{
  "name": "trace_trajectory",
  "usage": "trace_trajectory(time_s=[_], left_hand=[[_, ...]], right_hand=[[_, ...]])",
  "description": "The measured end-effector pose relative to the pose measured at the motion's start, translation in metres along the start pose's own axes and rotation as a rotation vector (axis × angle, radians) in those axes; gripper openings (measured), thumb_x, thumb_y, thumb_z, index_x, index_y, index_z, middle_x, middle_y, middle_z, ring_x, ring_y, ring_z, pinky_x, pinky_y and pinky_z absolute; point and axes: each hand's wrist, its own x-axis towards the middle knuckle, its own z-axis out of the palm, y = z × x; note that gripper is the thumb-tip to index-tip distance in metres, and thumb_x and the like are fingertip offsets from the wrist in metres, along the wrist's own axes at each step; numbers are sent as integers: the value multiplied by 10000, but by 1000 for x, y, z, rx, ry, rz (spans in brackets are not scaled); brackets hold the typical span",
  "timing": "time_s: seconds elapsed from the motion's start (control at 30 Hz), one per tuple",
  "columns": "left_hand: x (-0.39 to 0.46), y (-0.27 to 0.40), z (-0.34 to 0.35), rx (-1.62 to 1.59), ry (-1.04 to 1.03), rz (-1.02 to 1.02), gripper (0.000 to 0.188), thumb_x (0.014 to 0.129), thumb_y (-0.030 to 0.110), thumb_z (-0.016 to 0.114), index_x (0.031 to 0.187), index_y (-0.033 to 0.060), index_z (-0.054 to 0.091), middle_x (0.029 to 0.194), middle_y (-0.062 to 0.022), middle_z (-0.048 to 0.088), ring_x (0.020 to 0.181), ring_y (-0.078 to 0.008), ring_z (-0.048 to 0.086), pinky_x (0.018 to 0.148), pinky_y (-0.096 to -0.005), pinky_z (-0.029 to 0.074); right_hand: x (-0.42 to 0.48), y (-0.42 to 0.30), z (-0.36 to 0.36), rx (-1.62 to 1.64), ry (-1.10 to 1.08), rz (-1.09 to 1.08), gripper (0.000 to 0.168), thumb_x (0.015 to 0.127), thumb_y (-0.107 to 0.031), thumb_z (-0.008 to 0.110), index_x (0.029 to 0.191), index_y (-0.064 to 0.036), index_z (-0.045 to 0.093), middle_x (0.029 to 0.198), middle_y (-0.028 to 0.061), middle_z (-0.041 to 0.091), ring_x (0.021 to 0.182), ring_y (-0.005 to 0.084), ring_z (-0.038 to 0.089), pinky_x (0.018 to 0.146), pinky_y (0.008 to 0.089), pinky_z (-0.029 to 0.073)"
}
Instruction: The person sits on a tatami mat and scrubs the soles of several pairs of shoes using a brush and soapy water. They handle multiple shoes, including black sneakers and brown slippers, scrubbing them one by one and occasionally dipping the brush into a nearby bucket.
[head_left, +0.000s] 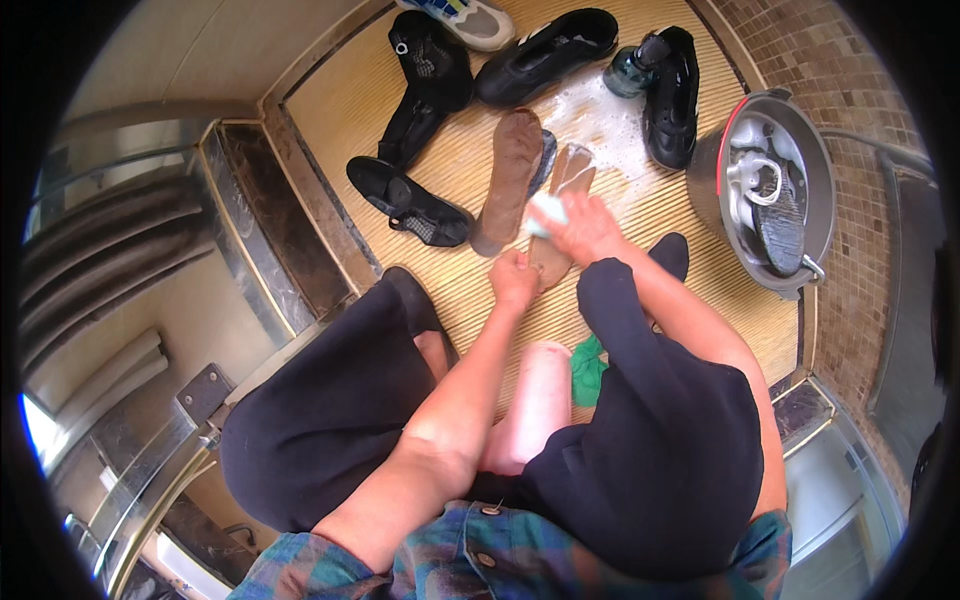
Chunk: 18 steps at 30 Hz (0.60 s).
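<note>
My left hand pinches the near end of a brown insole that lies on the ribbed yellow floor. My right hand grips a pale block, blurred and possibly soap, against the middle of that insole. White suds streak the insole's far end. Just left lies another brown insole, and a dark blue-grey insole is partly hidden beneath it. Foam spreads over the floor beyond my right hand.
Black shoes and a light sneaker lie around. A bluish container touches one black shoe. On the right, a grey bucket holds a dark-soled shoe. A green cloth lies between my legs.
</note>
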Motion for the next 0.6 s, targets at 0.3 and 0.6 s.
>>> trace_trajectory(time_s=[0.3, 0.6], left_hand=[[4, -1, 0, -126, 4, -108, 259, 742, -11, 711, 648, 48, 477, 579, -90, 589, 443, -181, 603, 401, -339, 482], [2, -4, 10, 6, 16, 23, 228, 705, 35, 707, 644, 43, 487, 572, -78, 563, 468, -194, 557, 467, -352, 467]], right_hand=[[36, 58, -18, 51, 137, 314, 683, 824, -285, 681, 1448, -206, 413, 1015, 157, 511, 868, 316, 536, 751, 430, 471], [-22, 53, 6, 44, 113, 244, 770, 802, -310, 710, 1486, -257, 361, 1007, 166, 500, 858, 309, 533, 734, 429, 475]])
